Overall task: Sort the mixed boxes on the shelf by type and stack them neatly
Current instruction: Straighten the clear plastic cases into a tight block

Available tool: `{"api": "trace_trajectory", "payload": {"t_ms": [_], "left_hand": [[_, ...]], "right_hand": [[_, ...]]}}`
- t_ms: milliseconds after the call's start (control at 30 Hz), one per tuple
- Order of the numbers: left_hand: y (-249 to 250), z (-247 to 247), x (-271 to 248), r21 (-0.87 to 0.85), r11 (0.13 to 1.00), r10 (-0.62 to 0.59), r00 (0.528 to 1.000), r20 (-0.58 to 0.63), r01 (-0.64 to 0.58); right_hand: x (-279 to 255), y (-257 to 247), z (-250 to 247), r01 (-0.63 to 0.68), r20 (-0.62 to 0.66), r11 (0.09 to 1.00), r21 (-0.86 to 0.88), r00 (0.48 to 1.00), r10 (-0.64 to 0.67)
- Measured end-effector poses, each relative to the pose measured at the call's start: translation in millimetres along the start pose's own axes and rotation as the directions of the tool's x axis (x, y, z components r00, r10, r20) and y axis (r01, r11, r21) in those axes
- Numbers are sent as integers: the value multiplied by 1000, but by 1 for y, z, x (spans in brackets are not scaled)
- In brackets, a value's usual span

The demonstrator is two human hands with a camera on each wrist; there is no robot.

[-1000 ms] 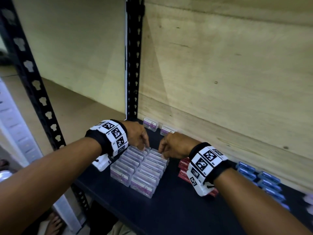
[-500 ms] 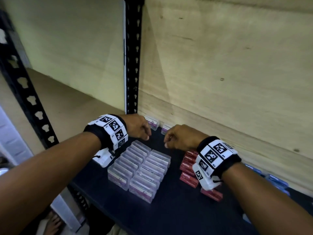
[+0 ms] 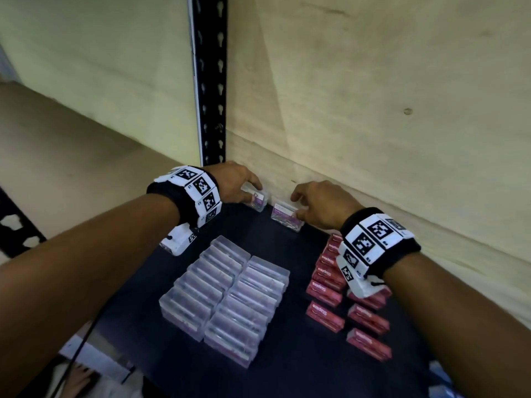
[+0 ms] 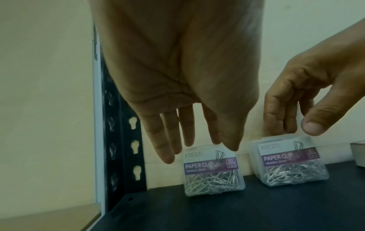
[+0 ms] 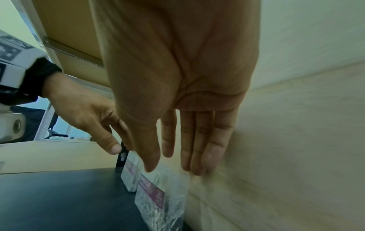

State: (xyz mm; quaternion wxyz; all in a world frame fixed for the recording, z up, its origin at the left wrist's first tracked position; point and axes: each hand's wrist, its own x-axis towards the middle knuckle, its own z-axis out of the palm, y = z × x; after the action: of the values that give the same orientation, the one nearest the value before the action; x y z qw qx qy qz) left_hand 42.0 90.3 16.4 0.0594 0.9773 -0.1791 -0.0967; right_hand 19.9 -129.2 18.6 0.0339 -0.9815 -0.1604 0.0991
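Left hand (image 3: pixel 232 182) reaches to the back corner of the dark shelf (image 3: pixel 287 366), fingers (image 4: pixel 168 140) straight and spread over the left paper clip box (image 4: pixel 214 175); head view shows fingertips at the box top, firm contact cannot be told. Right hand (image 3: pixel 319 205) is just beside it, fingers extended down behind the right paper clip box (image 4: pixel 289 162), thumb in front near its top edge; the gap is narrow, no closed grip visible. Both boxes stand upright against the wooden back panel (image 3: pixel 388 110), close together but apart. Nearer the person, between the forearms, clear paper clip boxes (image 3: pixel 227 300) sit in two packed rows. Under the right wrist, red staple boxes (image 3: pixel 327 288) lie in two columns. Black slotted upright post (image 3: pixel 211 81) stands just left of the left hand.
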Motion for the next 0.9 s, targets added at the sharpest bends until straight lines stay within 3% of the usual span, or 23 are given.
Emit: {"api": "trace_trajectory", "payload": {"t_ms": [567,900], "left_hand": [[4,-7,-3,42,998,46,999,25,-47],[20,-13,-22,38,996,72,988,134,-78]], "right_hand": [[3,-2,6,24,26,998,62,999,-26],[-17,-14,1,31,122,993,114,992,-45]]}}
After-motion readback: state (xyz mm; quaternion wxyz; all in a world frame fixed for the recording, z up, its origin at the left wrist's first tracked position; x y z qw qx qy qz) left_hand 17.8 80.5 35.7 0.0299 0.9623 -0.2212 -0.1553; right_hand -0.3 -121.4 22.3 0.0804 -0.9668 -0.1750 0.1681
